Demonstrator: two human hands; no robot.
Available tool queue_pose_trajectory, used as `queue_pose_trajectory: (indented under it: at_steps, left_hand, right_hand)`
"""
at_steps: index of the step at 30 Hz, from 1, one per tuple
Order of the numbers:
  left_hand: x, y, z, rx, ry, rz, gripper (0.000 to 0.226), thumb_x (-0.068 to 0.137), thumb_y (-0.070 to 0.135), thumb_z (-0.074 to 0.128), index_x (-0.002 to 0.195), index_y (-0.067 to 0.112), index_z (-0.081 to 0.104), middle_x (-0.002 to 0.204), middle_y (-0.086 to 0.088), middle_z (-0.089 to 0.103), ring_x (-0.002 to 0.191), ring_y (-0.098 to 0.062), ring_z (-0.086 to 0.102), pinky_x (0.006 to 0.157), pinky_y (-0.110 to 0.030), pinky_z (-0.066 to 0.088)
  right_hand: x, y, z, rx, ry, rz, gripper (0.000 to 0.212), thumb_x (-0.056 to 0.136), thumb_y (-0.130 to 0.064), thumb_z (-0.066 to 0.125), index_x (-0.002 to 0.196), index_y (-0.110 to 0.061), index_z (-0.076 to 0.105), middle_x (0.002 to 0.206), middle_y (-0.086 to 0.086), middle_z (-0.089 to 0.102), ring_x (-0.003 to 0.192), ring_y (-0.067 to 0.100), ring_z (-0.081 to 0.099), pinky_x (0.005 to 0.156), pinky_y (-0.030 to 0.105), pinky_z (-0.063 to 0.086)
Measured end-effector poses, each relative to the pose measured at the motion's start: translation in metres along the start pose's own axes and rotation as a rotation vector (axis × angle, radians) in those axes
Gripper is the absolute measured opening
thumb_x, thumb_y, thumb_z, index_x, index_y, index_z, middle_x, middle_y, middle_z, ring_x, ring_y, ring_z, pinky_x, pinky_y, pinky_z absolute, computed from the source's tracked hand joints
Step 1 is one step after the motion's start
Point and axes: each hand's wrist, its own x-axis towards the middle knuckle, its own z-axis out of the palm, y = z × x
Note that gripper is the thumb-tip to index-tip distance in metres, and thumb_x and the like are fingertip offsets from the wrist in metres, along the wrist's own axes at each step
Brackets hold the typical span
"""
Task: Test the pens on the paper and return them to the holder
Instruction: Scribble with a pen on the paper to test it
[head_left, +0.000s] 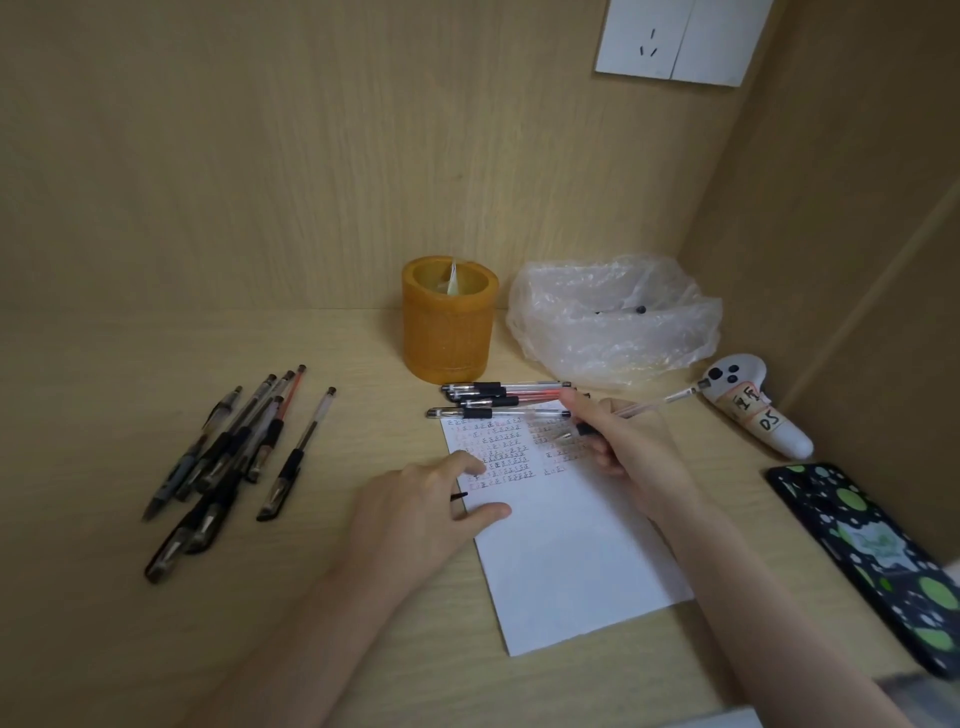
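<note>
A white sheet of paper (566, 551) lies on the desk, its upper part filled with rows of small red and black marks. My right hand (631, 447) grips a clear pen (657, 402) with its tip on the paper's upper right. Resting on the sheet's left edge, my left hand (426, 506) holds a small black pen cap (460, 495) between its fingers. An orange cylindrical holder (448, 319) stands behind the paper. Several pens (498, 400) lie side by side just above the sheet. A loose pile of pens (234, 452) lies at the left.
A crumpled clear plastic bag (613, 319) sits to the right of the holder. Beside it lies a white controller (753, 405) with handwritten labels. A phone in a black spotted case (872, 561) lies at the right edge. Wooden walls enclose the back and right.
</note>
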Motion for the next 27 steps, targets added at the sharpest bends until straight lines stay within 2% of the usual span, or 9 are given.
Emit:
queue_pose_trajectory:
  at_steps: [2, 4, 6, 10, 14, 19, 27]
  left_hand:
    - [0.001, 0.001, 0.0, 0.007, -0.006, -0.008, 0.051, 0.073, 0.073, 0.048, 0.113, 0.042, 0.052, 0.074, 0.01, 0.063, 0.064, -0.003, 0.056, 0.058, -0.021, 0.045]
    - [0.001, 0.001, 0.0, 0.008, -0.008, -0.012, 0.051, 0.073, 0.074, 0.048, 0.113, 0.042, 0.051, 0.076, 0.01, 0.064, 0.066, -0.004, 0.058, 0.06, -0.022, 0.046]
    - [0.001, 0.001, 0.0, 0.003, -0.016, -0.014, 0.051, 0.073, 0.073, 0.047, 0.113, 0.042, 0.051, 0.077, 0.009, 0.064, 0.067, -0.004, 0.058, 0.061, -0.023, 0.047]
    - [0.001, 0.0, 0.0, 0.006, -0.011, -0.01, 0.051, 0.073, 0.073, 0.047, 0.113, 0.042, 0.051, 0.076, 0.009, 0.063, 0.067, -0.004, 0.058, 0.062, -0.023, 0.047]
    - [0.0, 0.001, -0.001, 0.004, -0.018, -0.008, 0.049, 0.074, 0.072, 0.047, 0.112, 0.041, 0.051, 0.074, 0.008, 0.063, 0.065, -0.004, 0.057, 0.06, -0.022, 0.046]
    - [0.0, 0.001, -0.002, 0.012, -0.015, -0.005, 0.049, 0.074, 0.073, 0.046, 0.112, 0.042, 0.051, 0.075, 0.009, 0.063, 0.066, -0.003, 0.057, 0.06, -0.02, 0.044]
    - [0.001, 0.0, 0.0, 0.011, -0.005, 0.008, 0.048, 0.074, 0.073, 0.045, 0.11, 0.042, 0.051, 0.068, 0.008, 0.061, 0.062, -0.003, 0.056, 0.061, -0.022, 0.047]
  right_hand:
    - [-0.001, 0.002, 0.001, -0.002, 0.057, -0.013, 0.038, 0.085, -0.032, 0.07, 0.06, -0.008, 0.052, 0.042, 0.002, 0.046, 0.033, 0.01, 0.036, 0.033, 0.016, 0.023]
    - [-0.002, 0.003, 0.002, 0.013, 0.065, -0.01, 0.037, 0.092, -0.033, 0.06, 0.067, -0.006, 0.058, 0.044, 0.008, 0.054, 0.033, 0.015, 0.048, 0.034, 0.017, 0.024]
    - [-0.003, 0.007, 0.002, 0.019, 0.072, -0.029, 0.034, 0.092, -0.028, 0.059, 0.069, -0.003, 0.059, 0.047, 0.012, 0.057, 0.035, 0.017, 0.051, 0.035, 0.018, 0.026]
    - [-0.005, 0.015, -0.002, -0.102, 0.163, -0.185, 0.046, 0.083, -0.023, 0.072, 0.05, -0.005, 0.046, 0.042, 0.004, 0.045, 0.036, 0.01, 0.037, 0.042, 0.018, 0.032]
    - [-0.001, 0.021, -0.002, -0.141, 0.202, -0.236, 0.048, 0.082, -0.019, 0.073, 0.047, -0.007, 0.043, 0.039, -0.009, 0.041, 0.041, 0.003, 0.036, 0.047, 0.013, 0.031]
    - [0.004, 0.024, 0.0, -0.162, 0.207, -0.258, 0.044, 0.084, -0.009, 0.066, 0.047, -0.007, 0.042, 0.04, -0.01, 0.036, 0.042, 0.004, 0.031, 0.046, 0.017, 0.027]
    - [0.006, 0.027, 0.004, -0.26, 0.178, -0.3, 0.039, 0.084, -0.004, 0.061, 0.048, -0.005, 0.045, 0.052, 0.004, 0.039, 0.049, 0.006, 0.032, 0.049, 0.02, 0.027]
